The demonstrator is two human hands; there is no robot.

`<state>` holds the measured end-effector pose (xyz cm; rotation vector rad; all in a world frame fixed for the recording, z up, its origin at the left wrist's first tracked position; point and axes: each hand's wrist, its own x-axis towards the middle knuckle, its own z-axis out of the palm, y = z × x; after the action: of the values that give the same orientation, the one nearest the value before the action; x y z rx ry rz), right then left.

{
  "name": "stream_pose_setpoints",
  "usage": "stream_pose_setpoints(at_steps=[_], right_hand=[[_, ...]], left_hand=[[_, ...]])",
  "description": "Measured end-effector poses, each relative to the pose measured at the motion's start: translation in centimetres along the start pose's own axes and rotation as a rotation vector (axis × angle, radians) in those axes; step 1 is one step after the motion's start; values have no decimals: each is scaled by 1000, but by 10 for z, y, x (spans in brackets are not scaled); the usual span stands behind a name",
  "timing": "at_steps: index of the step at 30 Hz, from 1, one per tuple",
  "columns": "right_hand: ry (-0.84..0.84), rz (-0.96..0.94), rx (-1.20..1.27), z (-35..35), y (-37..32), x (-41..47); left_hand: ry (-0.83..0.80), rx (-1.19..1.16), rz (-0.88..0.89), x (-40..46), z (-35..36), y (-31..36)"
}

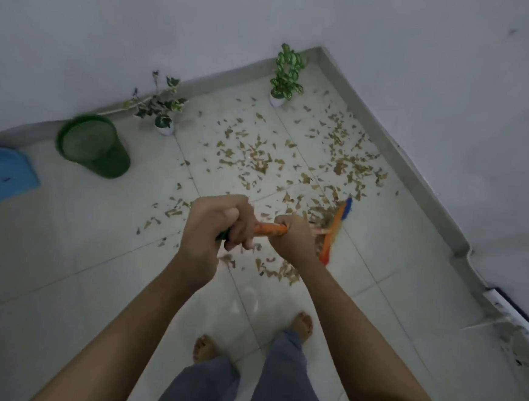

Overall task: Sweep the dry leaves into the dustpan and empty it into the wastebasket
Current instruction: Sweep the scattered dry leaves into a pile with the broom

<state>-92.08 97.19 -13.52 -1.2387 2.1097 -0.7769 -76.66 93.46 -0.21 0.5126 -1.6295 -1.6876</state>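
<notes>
Both hands, left hand [220,225] and right hand [292,237], are gripping the broom [334,228] with clenched fingers, barely starting: leaves [260,159] are lying scattered, apparently none gathered toward the dustpan [2,176] at nine o'clock.

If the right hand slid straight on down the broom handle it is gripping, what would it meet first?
Probably the orange broom head, just beyond the right hand on the orange handle, with scattered dry brown leaves beyond; depth is unclear.
</notes>
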Motion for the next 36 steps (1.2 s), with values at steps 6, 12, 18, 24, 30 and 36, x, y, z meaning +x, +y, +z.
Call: stream_pose_setpoints(at_steps=[6,12,18,24,30,36], right_hand=[[-140,-201,34,62,-119,-11],[-333,-398,144,132,-226,-27],[-599,-489,79,200,-297,-27],[-797,-558,108,262,-328,-7],[-928,-583,71,307,-340,40],[-960,-740,-63,301,-334,94]], left_hand=[[135,5,135,-44,-106,77],[279,93,261,-88,-179,134],[502,303,269,-122,-226,153],[696,476,92,-126,-267,127],[785,519,-23,-104,-316,95],[793,470,-73,-78,-345,73]])
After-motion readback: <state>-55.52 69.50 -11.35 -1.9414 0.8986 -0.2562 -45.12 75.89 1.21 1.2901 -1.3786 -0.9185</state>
